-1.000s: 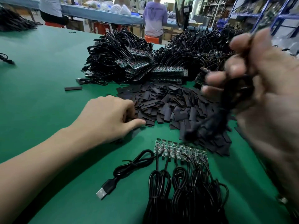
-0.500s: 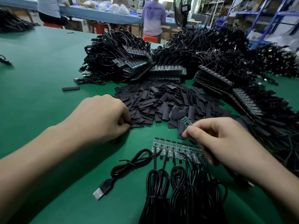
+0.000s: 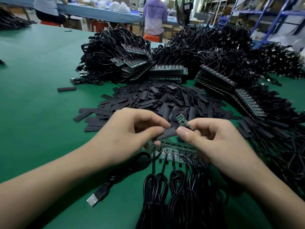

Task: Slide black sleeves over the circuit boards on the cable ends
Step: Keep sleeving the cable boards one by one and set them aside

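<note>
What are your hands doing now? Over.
Left hand pinches black sleeve. Right hand holds circuit board. Sleeve not on yet. Nothing in the way.

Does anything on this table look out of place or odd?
One black sleeve lies alone on the green table, apart from the sleeve pile, to its left. Nothing looks damaged.

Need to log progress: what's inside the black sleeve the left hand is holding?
Nothing has visibly entered: the circuit board pinched by the right hand is bare, just above the black sleeve in the left hand. The sleeve's interior is hidden.
</note>
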